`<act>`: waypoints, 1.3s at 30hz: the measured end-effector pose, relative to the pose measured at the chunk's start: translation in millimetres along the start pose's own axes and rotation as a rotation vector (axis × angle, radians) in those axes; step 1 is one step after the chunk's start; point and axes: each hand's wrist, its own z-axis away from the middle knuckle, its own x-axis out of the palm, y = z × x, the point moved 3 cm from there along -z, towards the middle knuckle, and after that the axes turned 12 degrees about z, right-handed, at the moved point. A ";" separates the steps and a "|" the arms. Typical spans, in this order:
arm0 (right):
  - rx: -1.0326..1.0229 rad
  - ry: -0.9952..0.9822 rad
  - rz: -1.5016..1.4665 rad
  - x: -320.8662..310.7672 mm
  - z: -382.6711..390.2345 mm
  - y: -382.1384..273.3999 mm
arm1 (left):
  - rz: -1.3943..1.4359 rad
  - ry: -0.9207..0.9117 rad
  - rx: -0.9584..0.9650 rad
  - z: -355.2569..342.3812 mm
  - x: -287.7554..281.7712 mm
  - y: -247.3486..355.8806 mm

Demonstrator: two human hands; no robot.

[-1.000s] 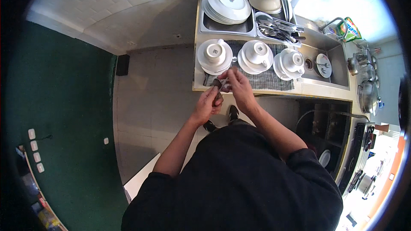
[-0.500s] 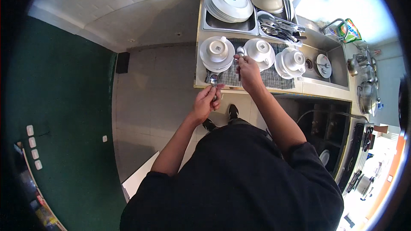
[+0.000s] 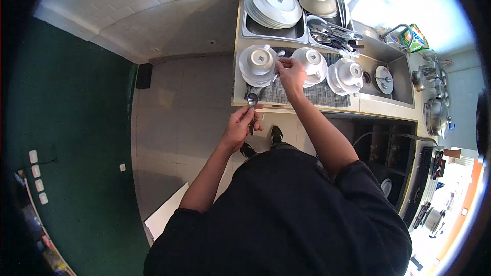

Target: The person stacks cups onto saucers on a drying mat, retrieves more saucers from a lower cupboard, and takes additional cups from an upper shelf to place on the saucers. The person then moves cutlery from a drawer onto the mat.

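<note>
At the far left of my view a dark green wall runs down beside a grey tiled floor (image 3: 169, 122), and nothing there is near the hands

Moving right, my left hand (image 3: 239, 128) hangs just off the counter edge (image 3: 286, 106), fingers curled closed around the handle of a metal spoon (image 3: 251, 101); its bowl points up toward the counter. A grey checked cloth (image 3: 286, 94) covers the counter, and on it stand three stacks of white saucers, each topped with a white cup: left stack (image 3: 258, 64), middle stack (image 3: 312, 64), right stack (image 3: 350, 74)

My right hand (image 3: 291, 74) reaches between the left and middle stacks. Its fingertips are pinched together by the left cup, apparently on a small spoon (image 3: 279, 55), though I cannot tell for certain what it grips

Behind these, a steel tray holds stacked white plates (image 3: 273, 5), with a bowl (image 3: 318, 1) and loose cutlery (image 3: 332, 30) beside it. Further right lies a sink (image 3: 394, 79) with a small dish inside

I judge the risks as follows: my right wrist sits close to both cups, so a careless sideways sweep could tip one off its saucers, and the spoon in my left hand hangs over open floor, so a loosened grip would drop it
</note>
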 end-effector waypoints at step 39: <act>-0.109 -0.333 0.048 -62.8 82.2 -22.5 | -0.020 0.172 0.051 -24.4 21.4 -1.4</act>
